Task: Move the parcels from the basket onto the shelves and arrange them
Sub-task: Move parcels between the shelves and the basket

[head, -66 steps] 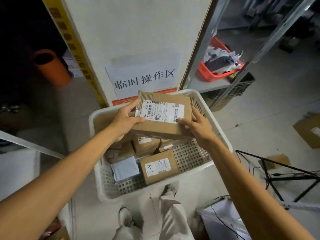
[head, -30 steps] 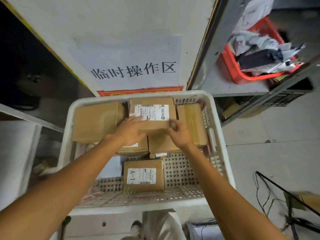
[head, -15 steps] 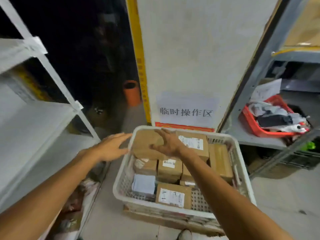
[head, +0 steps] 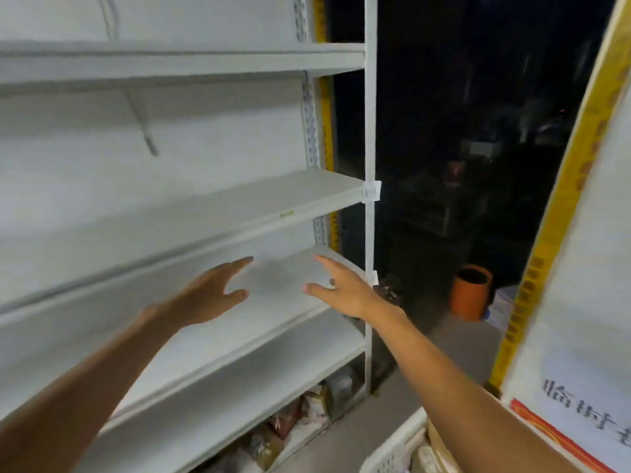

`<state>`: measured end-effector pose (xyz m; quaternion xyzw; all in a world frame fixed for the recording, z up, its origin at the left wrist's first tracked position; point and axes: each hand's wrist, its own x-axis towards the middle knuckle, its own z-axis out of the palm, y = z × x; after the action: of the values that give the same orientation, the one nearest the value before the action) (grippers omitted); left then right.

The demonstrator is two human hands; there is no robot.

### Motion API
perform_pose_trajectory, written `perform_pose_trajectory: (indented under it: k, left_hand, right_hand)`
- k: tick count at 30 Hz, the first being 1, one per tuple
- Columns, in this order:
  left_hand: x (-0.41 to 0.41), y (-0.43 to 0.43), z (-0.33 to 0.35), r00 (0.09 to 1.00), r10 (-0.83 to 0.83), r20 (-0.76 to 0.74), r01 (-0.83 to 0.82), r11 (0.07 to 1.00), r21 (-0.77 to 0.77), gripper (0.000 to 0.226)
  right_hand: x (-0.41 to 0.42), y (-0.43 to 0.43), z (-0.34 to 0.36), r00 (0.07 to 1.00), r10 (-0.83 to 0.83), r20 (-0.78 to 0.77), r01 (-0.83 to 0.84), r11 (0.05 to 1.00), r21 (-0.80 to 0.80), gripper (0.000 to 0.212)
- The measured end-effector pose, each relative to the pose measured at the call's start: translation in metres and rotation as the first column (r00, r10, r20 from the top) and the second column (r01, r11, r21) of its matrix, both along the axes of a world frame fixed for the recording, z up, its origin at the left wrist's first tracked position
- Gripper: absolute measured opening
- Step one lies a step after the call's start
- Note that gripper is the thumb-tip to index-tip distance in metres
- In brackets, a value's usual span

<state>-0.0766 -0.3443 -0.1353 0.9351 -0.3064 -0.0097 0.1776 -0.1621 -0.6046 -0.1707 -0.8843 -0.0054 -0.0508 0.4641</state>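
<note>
Now 2 bare hands reach out in front of the white shelves, and neither one holds anything. The left hand has its fingers straight and close together, with the thumb sticking out to the side. The right hand looks much the same: fingers straight, thumb out. The 2 thumbs point at each other with a bare bit of shelf board showing between them. I cannot tell if the fingertips touch the board or just hang in front of it.

Up above the right fingertips, a small white tag is stuck on the shelf post. Its writing may say A-1, but it is too blurry to be sure. A tiny green mark sits on the front edge of the board above the left fingers, too small to read.

The parcels are far below the fingers, down by the right forearm at the bottom edge. They are brown and lie in the white basket, of which only 1 corner shows. They are well apart from both hands.

To the right of the right arm, a paper sign has black Chinese writing. Only the start, 临时, can be read. A red strip runs under it.

An orange tube stands on the floor to the right of the right fingers, past the post. Some bags lie under the lowest shelf, below the left arm; their print is blurry.
</note>
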Motion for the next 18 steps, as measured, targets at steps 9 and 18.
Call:
perform_pose_trajectory:
  k: [9,18]
  left_hand:
    - [-0.043,0.151,0.04,0.904,0.427,-0.031,-0.426,0.889,-0.167,0.063]
    - [-0.085,0.283,0.086,0.778,0.627,0.033,-0.618,0.774,-0.14,0.061]
  right_hand:
    - [0.068,0.158,0.041,0.916,0.391,0.091,-0.381,0.918,-0.106,0.076]
    - [0.089,0.311,0.092,0.75,0.624,0.219,-0.607,0.781,-0.145,0.07]
